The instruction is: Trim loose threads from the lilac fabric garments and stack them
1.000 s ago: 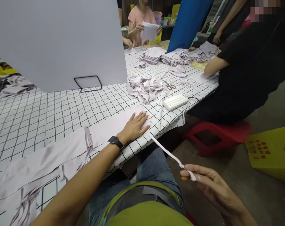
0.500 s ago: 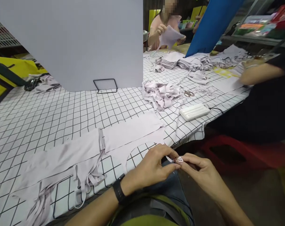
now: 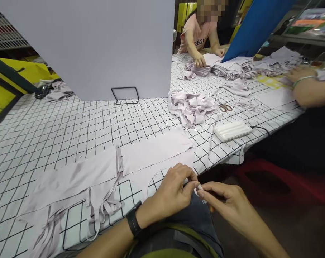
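My left hand [image 3: 173, 190], with a black band on its wrist, pinches a pale lilac fabric strap [image 3: 199, 187] between thumb and fingers. Facing it, the closed fingertips of my right hand [image 3: 225, 200] grip the same strap. A small white piece shows just under the right fingertips, too small to make out now. Both hands are above my lap, just off the table edge. To their left, a flat pale lilac fabric piece [image 3: 154, 148] lies on the table, beside a layered stack of fabric [image 3: 79, 172] with straps [image 3: 98, 208] hanging off its near side.
The table has a white checked cloth [image 3: 98, 122]. A white board [image 3: 92, 46] stands on it. Beyond my hands are a crumpled fabric heap [image 3: 190, 107], scissors [image 3: 225, 107] and a white corded box [image 3: 232, 130]. Two people handle fabric at the far side and right.
My fingertips have shifted slightly left and down, and the small white slider seen earlier is now mostly hidden. The person across has lowered a fabric piece to the table. The view has turned slightly.
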A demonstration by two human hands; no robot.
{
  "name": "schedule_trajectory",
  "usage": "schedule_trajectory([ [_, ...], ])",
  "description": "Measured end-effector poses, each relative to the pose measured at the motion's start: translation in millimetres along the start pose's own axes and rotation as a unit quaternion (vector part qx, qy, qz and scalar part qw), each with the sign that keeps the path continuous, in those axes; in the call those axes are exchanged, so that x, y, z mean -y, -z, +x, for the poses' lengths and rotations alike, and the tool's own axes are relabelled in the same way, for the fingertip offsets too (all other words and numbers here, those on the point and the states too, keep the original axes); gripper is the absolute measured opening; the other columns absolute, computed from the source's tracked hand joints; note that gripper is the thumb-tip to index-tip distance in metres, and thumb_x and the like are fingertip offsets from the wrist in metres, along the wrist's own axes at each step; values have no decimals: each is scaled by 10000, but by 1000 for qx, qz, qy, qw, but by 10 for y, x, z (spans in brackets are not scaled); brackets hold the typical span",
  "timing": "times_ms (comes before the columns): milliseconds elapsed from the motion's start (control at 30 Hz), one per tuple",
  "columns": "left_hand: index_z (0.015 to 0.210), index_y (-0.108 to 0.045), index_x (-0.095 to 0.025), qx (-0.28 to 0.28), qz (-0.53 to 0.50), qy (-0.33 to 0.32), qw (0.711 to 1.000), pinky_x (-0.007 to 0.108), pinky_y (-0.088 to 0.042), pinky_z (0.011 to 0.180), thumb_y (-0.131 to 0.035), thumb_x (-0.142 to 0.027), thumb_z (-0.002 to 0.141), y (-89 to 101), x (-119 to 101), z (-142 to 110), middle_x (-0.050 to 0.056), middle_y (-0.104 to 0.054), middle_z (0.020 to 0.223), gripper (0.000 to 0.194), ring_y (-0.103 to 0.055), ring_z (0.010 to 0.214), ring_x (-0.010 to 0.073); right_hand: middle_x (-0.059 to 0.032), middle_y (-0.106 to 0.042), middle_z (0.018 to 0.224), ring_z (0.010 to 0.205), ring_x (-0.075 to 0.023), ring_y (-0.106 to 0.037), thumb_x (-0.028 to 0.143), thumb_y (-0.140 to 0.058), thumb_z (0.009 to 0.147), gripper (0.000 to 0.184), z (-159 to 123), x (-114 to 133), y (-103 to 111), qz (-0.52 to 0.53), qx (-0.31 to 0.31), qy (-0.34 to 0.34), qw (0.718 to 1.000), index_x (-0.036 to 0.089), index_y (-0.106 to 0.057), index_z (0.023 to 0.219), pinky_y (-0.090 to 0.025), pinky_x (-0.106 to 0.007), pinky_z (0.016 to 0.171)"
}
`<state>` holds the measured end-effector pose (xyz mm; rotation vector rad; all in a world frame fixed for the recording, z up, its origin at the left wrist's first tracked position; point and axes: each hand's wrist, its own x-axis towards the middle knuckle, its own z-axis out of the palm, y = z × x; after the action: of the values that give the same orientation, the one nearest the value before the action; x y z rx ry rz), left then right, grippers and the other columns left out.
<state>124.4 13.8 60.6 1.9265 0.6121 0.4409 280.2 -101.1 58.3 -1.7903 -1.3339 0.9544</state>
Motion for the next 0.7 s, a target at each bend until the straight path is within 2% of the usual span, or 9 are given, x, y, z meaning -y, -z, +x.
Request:
schedule_trajectory([
  [100,800,-627,-180,14,-41,91,995,248,-385,615,-611,-186,894,34,-31,15,-8,-645,814,95,-501,656,118,-1,-614,580,513,-143,-553,446,-650,890,291,48,-38,-2,12,1,-9,1000,215,-761,750,-399,-241,485],
  [200,775,-635,-174,0,-21,98,995,249,-386,645,-628,-168,859,57,-41,20,2,-657,805,85,-539,722,137,-2,-645,640,525,-148,-573,475,-676,869,291,103,-75,-30,78,34,-58,995,207,-763,942,-441,-238,481],
  [267,753,-638,-172,-7,-12,102,995,252,-389,665,-637,-158,845,78,-27,29,2,-666,793,93,-552,737,141,-14,-668,686,535,-144,-589,496,-653,885,317,134,-74,-65,114,54,-76,989,196,-743,934,-468,-236,492],
  [433,757,-671,-171,19,-53,145,988,235,-371,591,-660,-189,853,173,45,80,-17,-673,749,98,-521,636,109,-3,-651,656,496,-123,-550,515,-642,885,334,202,0,-143,113,-6,-85,990,200,-737,828,-434,-231,481],
  [567,816,-678,-176,33,-17,83,996,255,-452,710,-650,-194,897,282,115,148,0,-707,827,88,-608,772,144,-2,-631,607,455,-107,-492,507,-673,845,328,325,34,-124,130,-8,-86,988,194,-728,763,-384,-220,438],
  [633,914,-673,-178,19,85,35,996,312,-477,793,-617,-228,943,333,179,205,31,-705,922,80,-611,880,188,-6,-629,595,435,-91,-424,493,-704,807,317,418,33,-101,145,-44,-105,983,184,-722,741,-334,-215,406],
  [700,1010,-651,-169,5,228,4,974,380,-483,838,-590,-230,962,371,262,279,74,-678,1031,99,-583,964,237,-9,-621,580,425,-75,-362,487,-737,767,319,526,26,-93,170,-88,-133,973,173,-711,717,-291,-212,391],
])
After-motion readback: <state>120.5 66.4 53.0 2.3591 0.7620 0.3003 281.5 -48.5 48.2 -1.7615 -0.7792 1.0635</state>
